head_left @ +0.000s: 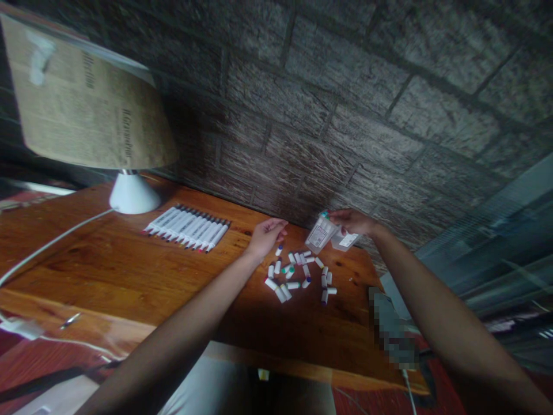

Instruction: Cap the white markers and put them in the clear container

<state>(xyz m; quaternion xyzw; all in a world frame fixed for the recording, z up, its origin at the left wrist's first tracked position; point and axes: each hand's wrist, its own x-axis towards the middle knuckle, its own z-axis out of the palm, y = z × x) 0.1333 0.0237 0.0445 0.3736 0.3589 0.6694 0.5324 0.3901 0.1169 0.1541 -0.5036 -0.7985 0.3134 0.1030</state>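
Note:
My left hand (266, 237) hovers over the table with fingers curled and thumb near the fingertips; whatever they might hold cannot be made out. Just below it lies a white marker cap with a blue end (279, 250). At the back, my right hand (353, 221) has its fingers closed at the top edge of a clear plastic box (319, 235) with a printed label. A small green piece shows by those fingertips. Beside it, partly under my hand, is a second clear box (344, 240). Several short white marker caps (292, 285) with coloured ends lie scattered between my arms.
A neat row of white markers (188, 228) lies on the wooden table (181, 288), left of my left hand. A lamp (133, 193) with a white cord stands at the back left. A blurred-out device (393, 328) rests at the right edge. Behind is a stone wall (294, 115).

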